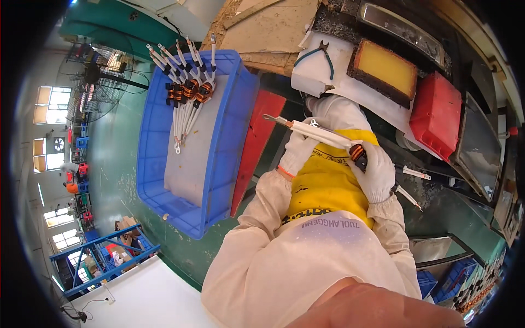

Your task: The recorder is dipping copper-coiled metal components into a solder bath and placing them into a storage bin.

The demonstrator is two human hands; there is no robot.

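Note:
Both my hands wear white gloves and hold one wire coil (358, 154) with copper-and-black windings and long white-sleeved leads (322, 134). My left hand (298, 150) is closed around the leads, near a metal ring terminal that sticks out beyond it. Around the wound body wraps my right hand (378, 170), covering much of it. More white leads with metal ends (407, 195) come out past the right hand. To the left, a blue bin (225, 136) holds several similar coils (188, 90) bunched together on a pale liner.
Beyond my hands, pliers (327, 54) with teal handles lie on a white surface (306, 76). A dark-rimmed square tray with a yellow face (385, 70) stands beside a red plastic bin (437, 112). A red board (262, 131) adjoins the blue bin. A standing fan (101, 74) is far left.

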